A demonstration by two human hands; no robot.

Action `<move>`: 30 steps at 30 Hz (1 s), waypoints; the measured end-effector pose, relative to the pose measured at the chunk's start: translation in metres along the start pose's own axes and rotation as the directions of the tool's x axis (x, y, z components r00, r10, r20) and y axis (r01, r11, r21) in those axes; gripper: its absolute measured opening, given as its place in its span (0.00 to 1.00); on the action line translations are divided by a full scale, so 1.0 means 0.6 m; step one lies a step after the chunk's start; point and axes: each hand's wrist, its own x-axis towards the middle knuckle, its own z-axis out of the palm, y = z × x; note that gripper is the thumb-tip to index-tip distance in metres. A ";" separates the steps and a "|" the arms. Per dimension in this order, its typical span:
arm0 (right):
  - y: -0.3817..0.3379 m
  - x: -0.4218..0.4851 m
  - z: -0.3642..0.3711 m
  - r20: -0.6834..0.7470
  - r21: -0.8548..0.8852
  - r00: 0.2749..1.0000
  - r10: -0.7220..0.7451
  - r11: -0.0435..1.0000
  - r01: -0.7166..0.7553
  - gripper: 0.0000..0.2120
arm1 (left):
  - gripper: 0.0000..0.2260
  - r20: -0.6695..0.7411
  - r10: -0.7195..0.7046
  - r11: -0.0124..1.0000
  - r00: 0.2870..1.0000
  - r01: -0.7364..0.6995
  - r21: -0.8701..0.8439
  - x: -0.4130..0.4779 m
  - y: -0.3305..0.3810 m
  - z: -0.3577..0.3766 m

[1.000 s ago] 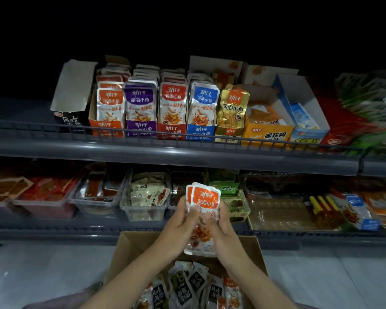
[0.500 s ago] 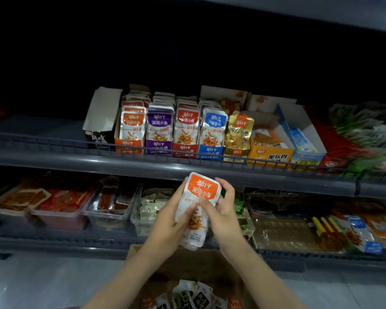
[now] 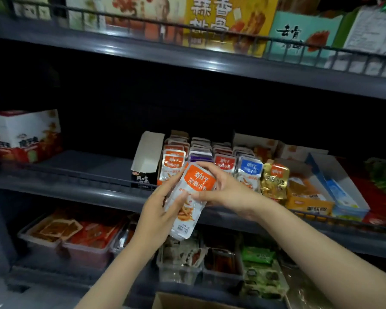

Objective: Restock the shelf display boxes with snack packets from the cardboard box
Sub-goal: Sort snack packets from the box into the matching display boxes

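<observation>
Snack packets [image 3: 191, 197], between left hand [image 3: 156, 211] and right hand [image 3: 228, 192], block shelved packet rows [image 3: 225, 162].

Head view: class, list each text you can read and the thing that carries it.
"劲仔" and "深海小", last character covered: held orange packet.
"蒜香": yellow box.
"风吃": black display box.
Teal box, red-and-white box, the packet's small print: too blurred.

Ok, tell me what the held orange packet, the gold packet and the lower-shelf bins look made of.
Orange packet: glossy plastic film, probably; it shines and creases. Gold packet: metallic foil laminate, likely; crinkled, reflective. Bins: clear rigid plastic; contents show through the walls.
</observation>
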 end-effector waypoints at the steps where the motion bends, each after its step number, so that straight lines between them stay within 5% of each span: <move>1: -0.005 0.014 0.001 -0.005 -0.001 1.000 -0.014 1.000 0.014 0.28 | 0.18 -0.021 -0.003 0.999 1.000 0.003 -0.037 0.009 0.001 -0.010; 3: -0.013 0.045 -0.004 -0.041 -0.010 0.999 -0.022 1.000 0.022 0.29 | 0.16 -0.100 -0.016 0.999 0.995 0.012 -0.041 0.026 -0.007 -0.035; 6: -0.022 0.094 -0.024 -0.160 -0.065 0.986 -0.057 0.997 0.047 0.30 | 0.21 -0.181 -0.024 0.950 0.983 0.079 0.302 0.050 -0.040 -0.077; 12: -0.035 0.195 -0.046 -0.268 -0.341 0.932 -0.246 0.929 0.147 0.32 | 0.34 -0.021 0.026 0.562 0.999 0.003 0.827 0.090 -0.119 -0.115; 18: -0.016 0.268 -0.027 -0.196 -0.426 0.956 -0.218 0.897 0.117 0.33 | 0.31 0.071 0.004 0.458 0.997 -0.065 0.887 0.100 -0.170 -0.113; 30: -0.015 0.280 -0.044 -0.109 -0.556 0.986 -0.122 0.830 0.041 0.32 | 0.32 0.086 0.059 0.409 0.995 -0.103 0.907 0.094 -0.184 -0.117</move>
